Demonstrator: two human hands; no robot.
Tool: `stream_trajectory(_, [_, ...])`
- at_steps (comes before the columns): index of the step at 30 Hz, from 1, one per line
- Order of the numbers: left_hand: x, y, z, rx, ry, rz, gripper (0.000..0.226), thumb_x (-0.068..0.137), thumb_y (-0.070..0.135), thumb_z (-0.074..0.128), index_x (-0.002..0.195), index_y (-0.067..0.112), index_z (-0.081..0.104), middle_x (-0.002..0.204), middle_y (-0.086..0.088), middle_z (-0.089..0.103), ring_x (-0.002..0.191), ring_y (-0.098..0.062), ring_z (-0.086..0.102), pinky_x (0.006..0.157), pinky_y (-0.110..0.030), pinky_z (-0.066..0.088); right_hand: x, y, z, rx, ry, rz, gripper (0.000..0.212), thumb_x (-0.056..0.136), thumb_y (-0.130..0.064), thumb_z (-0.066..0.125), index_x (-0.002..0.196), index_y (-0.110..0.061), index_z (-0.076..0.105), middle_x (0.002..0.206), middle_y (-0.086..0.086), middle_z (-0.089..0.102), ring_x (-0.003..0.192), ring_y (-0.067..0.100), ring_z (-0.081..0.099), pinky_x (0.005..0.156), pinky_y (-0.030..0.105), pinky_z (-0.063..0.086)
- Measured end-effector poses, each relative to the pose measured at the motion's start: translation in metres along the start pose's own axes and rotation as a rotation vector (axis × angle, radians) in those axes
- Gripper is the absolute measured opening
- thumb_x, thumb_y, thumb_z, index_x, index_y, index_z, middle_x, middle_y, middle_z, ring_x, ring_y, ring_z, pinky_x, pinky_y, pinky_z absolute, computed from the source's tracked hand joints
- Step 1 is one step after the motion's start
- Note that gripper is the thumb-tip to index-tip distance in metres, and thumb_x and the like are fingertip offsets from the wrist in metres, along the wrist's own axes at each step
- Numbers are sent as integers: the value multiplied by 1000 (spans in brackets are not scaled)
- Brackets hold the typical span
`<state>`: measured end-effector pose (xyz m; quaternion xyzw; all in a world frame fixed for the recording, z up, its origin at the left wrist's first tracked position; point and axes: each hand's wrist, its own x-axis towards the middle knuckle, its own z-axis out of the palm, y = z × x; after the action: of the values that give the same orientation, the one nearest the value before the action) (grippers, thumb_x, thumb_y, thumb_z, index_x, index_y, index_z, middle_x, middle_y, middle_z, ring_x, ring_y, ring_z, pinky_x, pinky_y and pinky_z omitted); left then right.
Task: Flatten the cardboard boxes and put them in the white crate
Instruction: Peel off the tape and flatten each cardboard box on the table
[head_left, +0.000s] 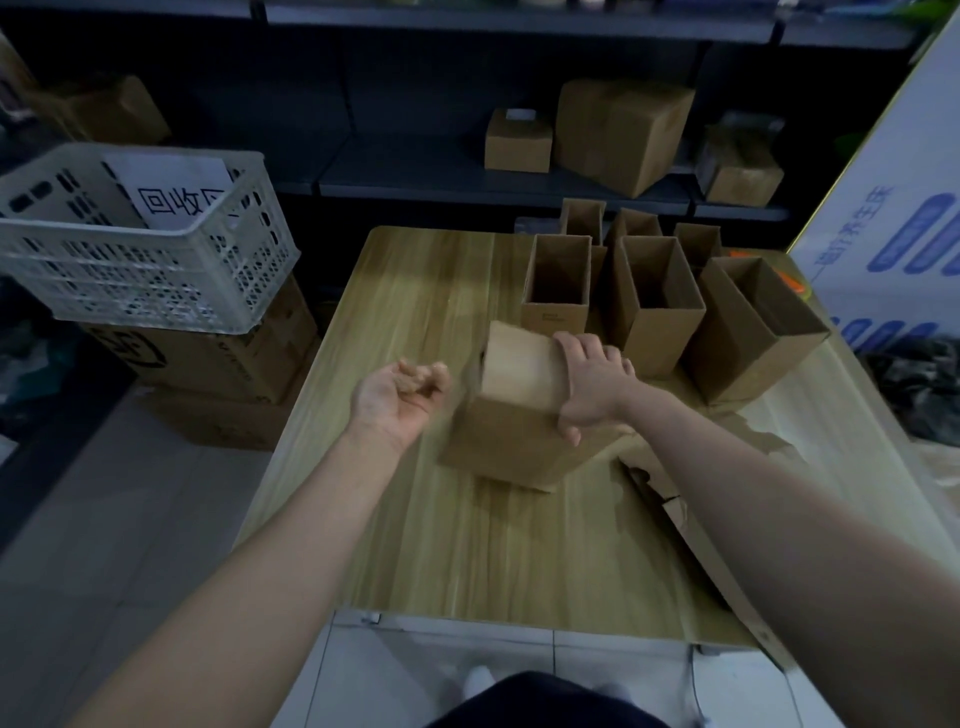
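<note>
Fingers (576, 344) (right hand (597, 384)) grip the cardboard box (511, 436) top.

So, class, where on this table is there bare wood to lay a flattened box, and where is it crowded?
Bare: the table left of the held box, and the near strip in front of it. Crowded: upright open boxes far right; flattened cardboard along the right edge.
</note>
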<state>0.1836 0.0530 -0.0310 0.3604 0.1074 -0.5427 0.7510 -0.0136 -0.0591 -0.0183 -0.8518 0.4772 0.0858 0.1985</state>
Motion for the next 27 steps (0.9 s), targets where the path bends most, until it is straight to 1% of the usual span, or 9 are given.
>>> stream_trajectory(2, [7, 7, 4, -7, 15, 15, 30, 90, -2, 27, 66, 10, 40, 57, -9, 43, 43, -13, 40, 52, -29, 49, -1, 15, -3, 156, -5, 53, 125, 61, -20, 83, 149, -30, -4, 152, 5, 11, 138, 36, 19, 111, 55, 28])
stream_trajectory(4, [11, 9, 10, 47, -15, 8, 29, 94, 5, 32, 67, 7, 42, 66, -9, 43, 42, -10, 38, 41, -24, 42, -5, 27, -3, 258, -59, 99, 128, 63, -16, 83, 150, -29, -10, 154, 7, 9, 139, 36, 20, 111, 54, 29])
stream_trajectory(8, [1, -14, 36, 213, -65, -74, 28, 94, 17, 35, 69, 10, 47, 60, -1, 42, 49, -11, 35, 44, -19, 34, -11, 45, 6, 183, -173, 131, 138, 62, -25, 86, 148, -28, -23, 160, 7, -3, 146, 37, -1, 116, 59, 11])
stream_trajectory(13, [-8, -41, 46, 498, -47, -103, 20, 91, 25, 43, 88, 7, 49, 70, -8, 51, 46, -14, 41, 41, -20, 35, -12, 34, -15, 101, 25, -149, 139, 62, -42, 84, 147, -29, -25, 159, -1, -19, 144, 29, -18, 116, 54, -4])
stream_trajectory(16, [-8, -52, 50, 831, -108, -48, 24, 88, 30, 61, 103, 13, 51, 87, -11, 65, 49, -16, 55, 52, -27, 46, -8, 24, -10, -83, 17, -222, 134, 65, -47, 81, 148, -28, -22, 159, 0, -19, 143, 27, -24, 115, 55, -8])
stream_trajectory(19, [-9, -62, 51, 1281, -78, 79, 49, 80, 30, 73, 117, 22, 43, 104, -13, 63, 59, -20, 61, 62, -34, 53, 2, 24, -2, -204, -74, -179, 133, 66, -52, 80, 149, -27, -21, 158, 2, -21, 143, 29, -23, 115, 58, -8])
stream_trajectory(22, [-6, -67, 46, 1675, 19, 253, 38, 80, 26, 75, 106, 14, 50, 101, -12, 65, 72, -24, 63, 69, -38, 54, 9, 27, 3, -232, -171, -121, 132, 64, -61, 76, 149, -31, -21, 158, 2, -21, 146, 33, -11, 115, 58, -7])
stream_trajectory(25, [-5, -68, 38, 1796, 88, 355, 24, 83, 19, 71, 99, 12, 55, 105, -7, 64, 74, -11, 56, 65, -27, 43, 14, 24, 15, -262, -134, -157, 129, 64, -67, 72, 151, -29, -16, 160, 4, -12, 146, 33, -10, 115, 59, -7])
stream_trajectory(27, [-4, -70, 35, 1793, 91, 379, 23, 85, 16, 68, 105, 8, 58, 105, -4, 59, 83, -13, 54, 64, -21, 39, 18, 13, 22, -298, -67, -228, 126, 64, -68, 71, 153, -22, -6, 160, 4, -2, 146, 31, -11, 114, 59, -9])
